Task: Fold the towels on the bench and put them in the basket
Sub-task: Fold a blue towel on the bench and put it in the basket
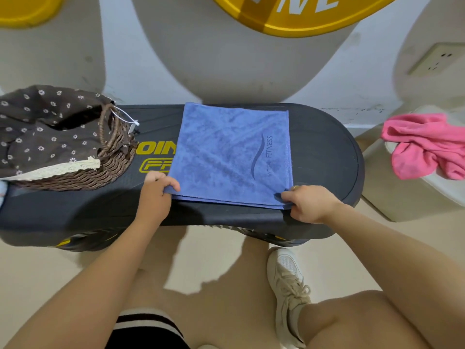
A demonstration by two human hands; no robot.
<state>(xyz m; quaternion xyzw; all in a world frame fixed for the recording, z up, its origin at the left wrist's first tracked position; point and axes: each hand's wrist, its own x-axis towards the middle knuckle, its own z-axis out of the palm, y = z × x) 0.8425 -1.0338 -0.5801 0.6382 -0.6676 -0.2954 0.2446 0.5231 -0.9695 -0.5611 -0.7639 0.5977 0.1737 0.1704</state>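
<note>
A blue towel [226, 152] lies flat on the black bench [322, 152], folded into a rough square with doubled layers showing along its near edge. My left hand [157, 191] pinches its near left corner. My right hand [305, 204] pinches its near right corner. A woven brown basket [83, 172] with a dark flowered cloth lining stands on the left end of the bench, about a hand's width from the towel. A crumpled pink towel [422, 147] lies off the bench, on a white surface at the right.
A grey and white wall with a yellow sign [302, 16] rises directly behind the bench. A power socket [437, 59] sits on the wall at the right. My leg and white shoe [286, 285] stand on the beige floor before the bench.
</note>
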